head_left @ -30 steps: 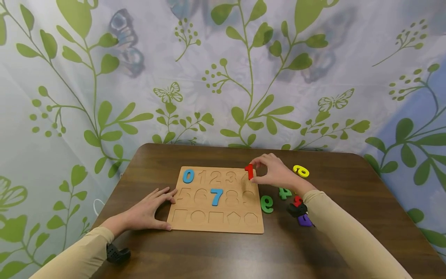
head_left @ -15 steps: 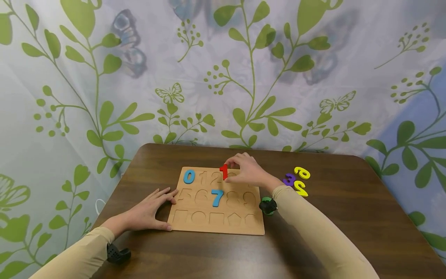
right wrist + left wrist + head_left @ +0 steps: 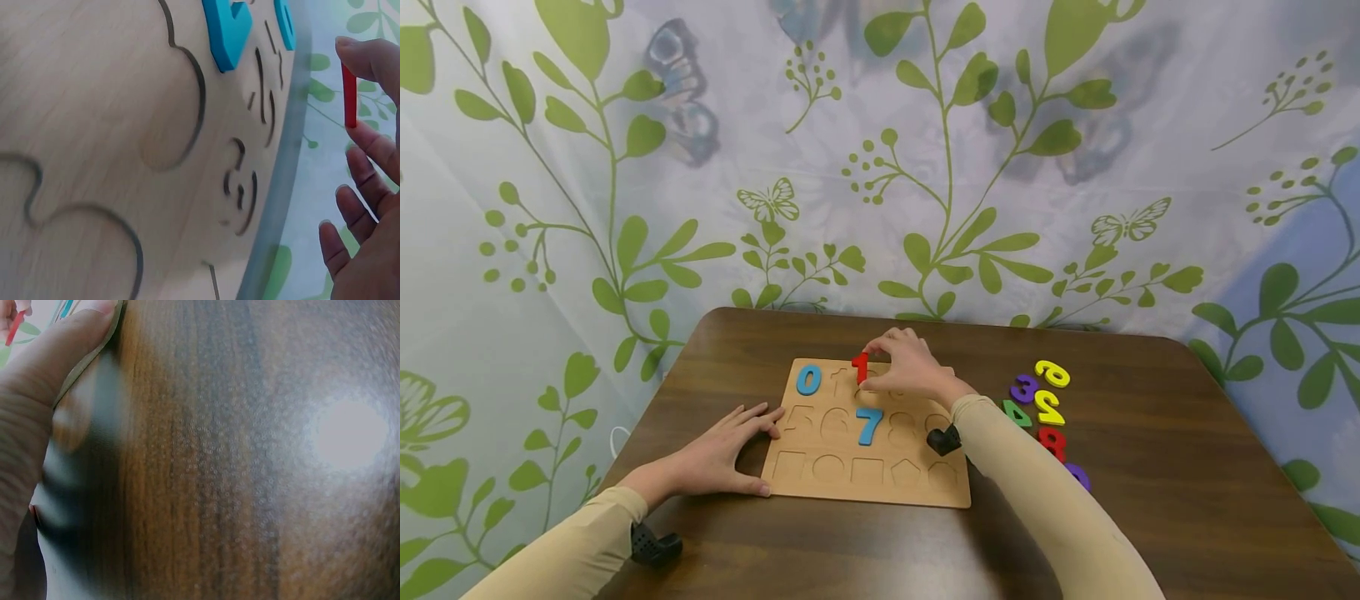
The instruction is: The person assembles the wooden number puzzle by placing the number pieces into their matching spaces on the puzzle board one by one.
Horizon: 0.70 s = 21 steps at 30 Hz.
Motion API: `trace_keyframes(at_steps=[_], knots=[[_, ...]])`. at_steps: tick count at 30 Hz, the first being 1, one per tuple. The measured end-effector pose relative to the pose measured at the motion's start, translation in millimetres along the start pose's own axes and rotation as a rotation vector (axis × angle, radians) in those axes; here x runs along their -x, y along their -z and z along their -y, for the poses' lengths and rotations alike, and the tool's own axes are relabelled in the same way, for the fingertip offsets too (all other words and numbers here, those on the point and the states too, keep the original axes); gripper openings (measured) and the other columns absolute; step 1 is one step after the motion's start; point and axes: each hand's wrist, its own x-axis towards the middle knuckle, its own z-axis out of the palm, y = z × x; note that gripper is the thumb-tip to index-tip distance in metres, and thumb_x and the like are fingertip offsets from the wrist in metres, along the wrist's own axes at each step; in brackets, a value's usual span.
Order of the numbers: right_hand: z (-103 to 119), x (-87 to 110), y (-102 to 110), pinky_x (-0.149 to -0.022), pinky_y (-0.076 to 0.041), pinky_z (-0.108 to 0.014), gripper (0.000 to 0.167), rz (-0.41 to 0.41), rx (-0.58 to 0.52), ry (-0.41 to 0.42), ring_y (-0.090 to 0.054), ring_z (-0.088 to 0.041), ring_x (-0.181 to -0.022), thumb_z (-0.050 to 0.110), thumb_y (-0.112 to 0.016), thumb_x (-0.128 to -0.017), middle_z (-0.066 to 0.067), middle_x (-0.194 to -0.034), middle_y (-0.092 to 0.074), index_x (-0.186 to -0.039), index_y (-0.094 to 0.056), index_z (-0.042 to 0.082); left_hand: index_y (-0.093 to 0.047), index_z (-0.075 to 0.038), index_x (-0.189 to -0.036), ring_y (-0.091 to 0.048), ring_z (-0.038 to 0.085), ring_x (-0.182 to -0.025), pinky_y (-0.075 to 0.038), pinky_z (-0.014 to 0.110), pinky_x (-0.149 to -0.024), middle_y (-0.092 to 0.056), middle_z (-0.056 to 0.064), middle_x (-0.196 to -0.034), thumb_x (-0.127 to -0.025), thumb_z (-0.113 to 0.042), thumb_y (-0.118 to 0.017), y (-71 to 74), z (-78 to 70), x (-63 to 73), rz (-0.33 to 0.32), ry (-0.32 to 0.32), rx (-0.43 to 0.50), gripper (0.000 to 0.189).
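In the head view, a wooden number board [image 3: 880, 490] with cut-out number and shape recesses lies on the table. A blue number 0 [image 3: 801, 382] sits at its upper left and a blue number 7 [image 3: 869, 425] in the middle row. My right hand [image 3: 916, 368] pinches a red number 1 [image 3: 861, 367] upright between thumb and finger, above the top row near the 1 and 2 recesses. The right wrist view shows the red piece [image 3: 350, 97] edge-on, apart from the board. My left hand [image 3: 718, 454] touches the board's left edge with fingers spread.
Right of the board lie a yellow curved number [image 3: 1058, 379], a purple 3 [image 3: 1019, 394], a yellow 2 [image 3: 1049, 410], a green 4 [image 3: 1018, 415] and a red 8 [image 3: 1052, 442]. The right sleeve [image 3: 1037, 475] partly covers a purple piece [image 3: 1078, 476]. A leaf-patterned curtain [image 3: 820, 275] hangs behind the table.
My right hand has carried the red number 1 leftward across the board's top row, from its right end to near the 1 and 2 recesses. The left hand stays at the left edge.
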Motion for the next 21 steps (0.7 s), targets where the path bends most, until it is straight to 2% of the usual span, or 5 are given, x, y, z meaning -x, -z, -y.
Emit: trace_keyframes(at_steps=[6,14,21], knots=[[5,-7.2,-12,-0.102,-0.034,-0.048,0.054,0.010,0.031,-0.016,-0.039,-0.023,-0.122,0.052,-0.080,-0.082,0.001,-0.126,-0.054,-0.125,-0.068,0.023,-0.052,-0.030,-0.125,-0.019,0.033,-0.154,-0.009,0.061,-0.122,-0.031,-0.001,-0.166,-0.075,-0.065,-0.083,0.5,-0.3,0.2,-0.001,-0.004,-0.001,0.068],[10,-12.9,-27,-0.100,-0.033,-0.045,0.050,0.023,0.075,-0.016,-0.040,-0.021,-0.117,0.053,-0.078,-0.083,0.002,-0.126,-0.055,-0.124,-0.068,0.025,-0.054,-0.028,-0.123,-0.023,0.041,-0.152,-0.012,0.068,-0.118,-0.034,0.005,-0.164,-0.077,-0.066,-0.080,-0.3,0.0,1.5,-0.032,-0.035,-0.002,0.066],[15,-15.7,-34,-0.099,-0.034,-0.045,0.052,0.029,0.093,-0.031,-0.040,-0.023,-0.118,0.052,-0.076,-0.083,0.002,-0.128,-0.054,-0.126,-0.068,0.025,-0.054,-0.028,-0.124,-0.022,0.038,-0.153,-0.011,0.065,-0.120,-0.034,0.003,-0.165,-0.076,-0.067,-0.080,0.0,-0.2,0.2,-0.019,-0.019,-0.003,0.067]])
